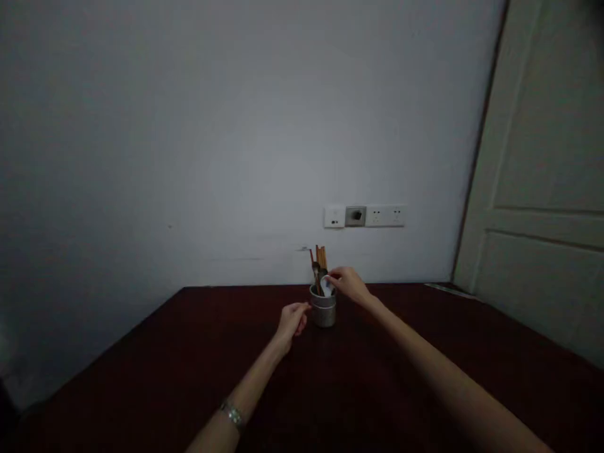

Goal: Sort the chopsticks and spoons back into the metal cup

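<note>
A grey metal cylinder-shaped utensil holder [324,314] stands upright on the dark table. Wooden chopsticks [321,255] stick up out of it, along with dark metal spoons [316,267]. My right hand [348,282] reaches in from the right and pinches a white spoon [326,286] at the holder's mouth. The spoon's lower part is hidden inside the holder. At the holder's left side is my left hand [292,319], its fingers curled and the forefinger pointing at the holder's wall. Whether that fingertip touches the metal is hard to make out. I see nothing in the left hand.
The dark reddish table [226,352] runs back to a pale wall [212,157]. Wall sockets and switches [384,216] sit above the holder, to its right. A flat, thin strip [453,291] lies near the far right table edge. A pale panelled door [542,189] stands at the right.
</note>
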Demonstrator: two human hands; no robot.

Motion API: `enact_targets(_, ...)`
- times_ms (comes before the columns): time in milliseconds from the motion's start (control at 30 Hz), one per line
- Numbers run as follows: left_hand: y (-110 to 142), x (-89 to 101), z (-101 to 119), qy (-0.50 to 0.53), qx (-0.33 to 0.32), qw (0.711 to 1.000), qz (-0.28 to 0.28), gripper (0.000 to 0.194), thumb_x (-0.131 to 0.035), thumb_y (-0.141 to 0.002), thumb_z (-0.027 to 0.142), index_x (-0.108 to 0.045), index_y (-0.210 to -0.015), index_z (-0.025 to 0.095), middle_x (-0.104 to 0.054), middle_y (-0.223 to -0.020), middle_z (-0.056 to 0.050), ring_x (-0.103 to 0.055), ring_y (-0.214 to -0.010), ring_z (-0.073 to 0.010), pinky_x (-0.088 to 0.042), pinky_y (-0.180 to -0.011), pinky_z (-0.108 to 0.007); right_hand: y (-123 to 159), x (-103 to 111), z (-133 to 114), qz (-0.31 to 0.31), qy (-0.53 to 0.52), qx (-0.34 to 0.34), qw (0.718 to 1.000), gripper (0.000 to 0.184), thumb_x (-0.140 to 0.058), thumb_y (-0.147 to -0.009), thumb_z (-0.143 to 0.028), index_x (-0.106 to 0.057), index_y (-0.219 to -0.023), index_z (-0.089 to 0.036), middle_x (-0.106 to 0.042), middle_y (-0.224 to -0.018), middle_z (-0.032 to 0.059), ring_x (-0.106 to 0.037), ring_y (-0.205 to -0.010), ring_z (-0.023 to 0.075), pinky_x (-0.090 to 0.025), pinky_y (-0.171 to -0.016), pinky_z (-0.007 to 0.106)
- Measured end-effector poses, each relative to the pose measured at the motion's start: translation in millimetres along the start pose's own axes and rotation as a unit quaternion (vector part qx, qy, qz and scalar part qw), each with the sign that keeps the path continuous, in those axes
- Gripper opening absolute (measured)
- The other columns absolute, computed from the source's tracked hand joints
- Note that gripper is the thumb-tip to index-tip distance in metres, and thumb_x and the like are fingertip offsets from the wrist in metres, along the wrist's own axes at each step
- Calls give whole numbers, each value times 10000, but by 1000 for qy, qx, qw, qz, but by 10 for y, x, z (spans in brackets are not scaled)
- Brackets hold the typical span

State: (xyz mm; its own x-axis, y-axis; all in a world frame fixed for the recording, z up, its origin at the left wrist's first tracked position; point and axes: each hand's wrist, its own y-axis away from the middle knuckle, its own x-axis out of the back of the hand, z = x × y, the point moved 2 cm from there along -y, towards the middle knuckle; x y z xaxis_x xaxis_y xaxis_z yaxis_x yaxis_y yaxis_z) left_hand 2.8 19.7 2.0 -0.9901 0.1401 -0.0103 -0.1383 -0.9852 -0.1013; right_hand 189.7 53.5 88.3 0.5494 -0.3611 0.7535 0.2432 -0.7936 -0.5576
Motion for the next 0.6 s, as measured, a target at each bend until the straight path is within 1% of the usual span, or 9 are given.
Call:
enact_targets(267, 3, -4, -2, -4, 7, 1000, 3, 401, -508, -678, 497, -574, -782, 116, -411, -420, 67, -285, -294, -35, -136, -314, -172, 94, -79, 23, -47, -6, -14, 999, 240, -503, -780, -336, -684, -822, -184, -690, -784, 63, -609, -719, 173, -412, -641, 228)
enact_targets(433, -2, 11, -29, -3, 11, 1000, 5, 389, -511, -677, 489, -570, -779, 118, -410, -428, 68, -282, -296, -33, -135, -314, -172, 102, -82, 22, -55, 12, -19, 998, 223, -500, -780, -337, -674, -810, -202, -686, -772, 40, -603, -695, 158, -388, -607, 220)
enact_targets(600, -3, 31, -71, -15, 22, 1000, 4, 382, -506, -683, 487, -568, -755, 118, -396, -416, 72, -270, -292, -30, -132, -317, -173, 82, -63, -2, -71, 41, -36, 996, 218, -502, -774, -335, -678, -782, -206, -680, -740, 41, -598, -685, 152, -356, -565, 215)
